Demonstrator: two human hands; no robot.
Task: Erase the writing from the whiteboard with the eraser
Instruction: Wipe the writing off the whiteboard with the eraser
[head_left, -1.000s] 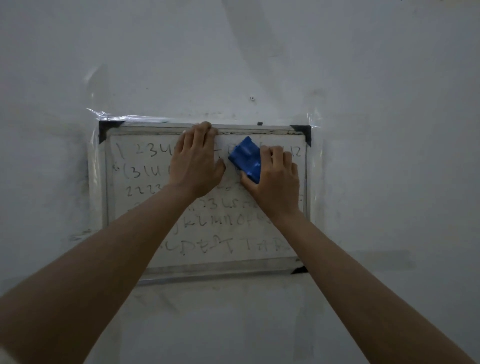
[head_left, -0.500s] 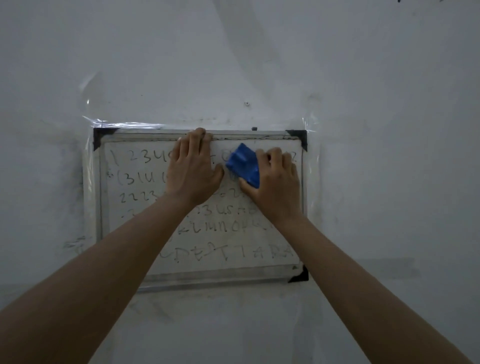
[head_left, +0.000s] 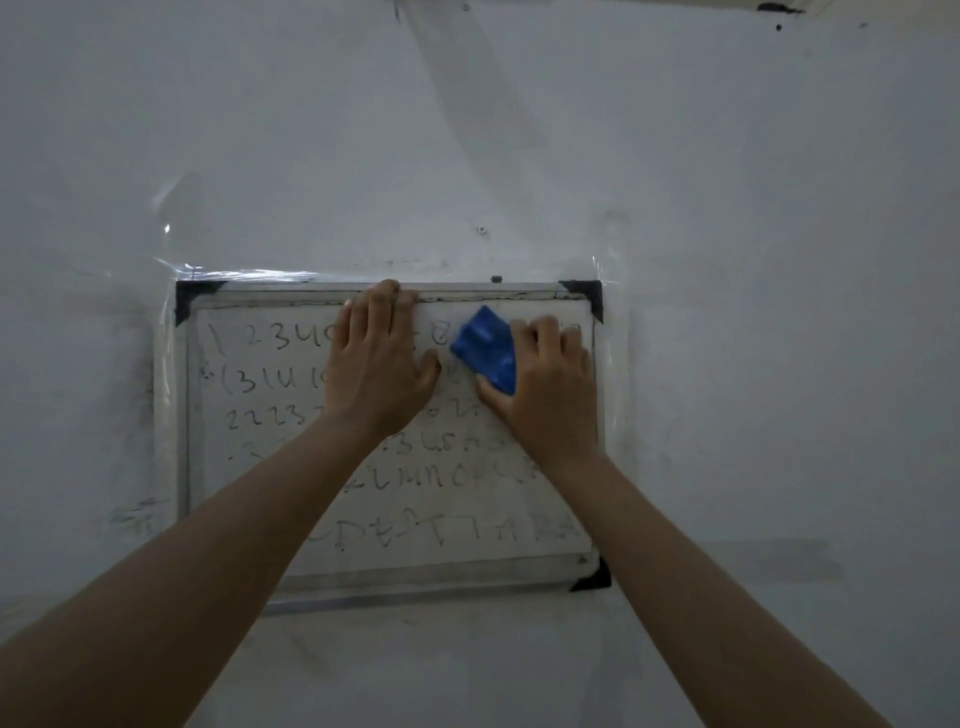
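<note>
2 hands hiding writing (head_left: 270, 338), eraser (head_left: 485, 347) half-covered

one head view faces the wall (head_left: 727, 208) squarely, at arm's reach.

1. Left hand (head_left: 378, 364): bare, no glove/ring/watch seen.
2. Right hand (head_left: 548, 384): bare, likewise nothing worn.
3. Both forearms bare wrist to frame edge; no sleeve or cuff in view.
4. Dim light, nails & fine detail unclear.
</note>
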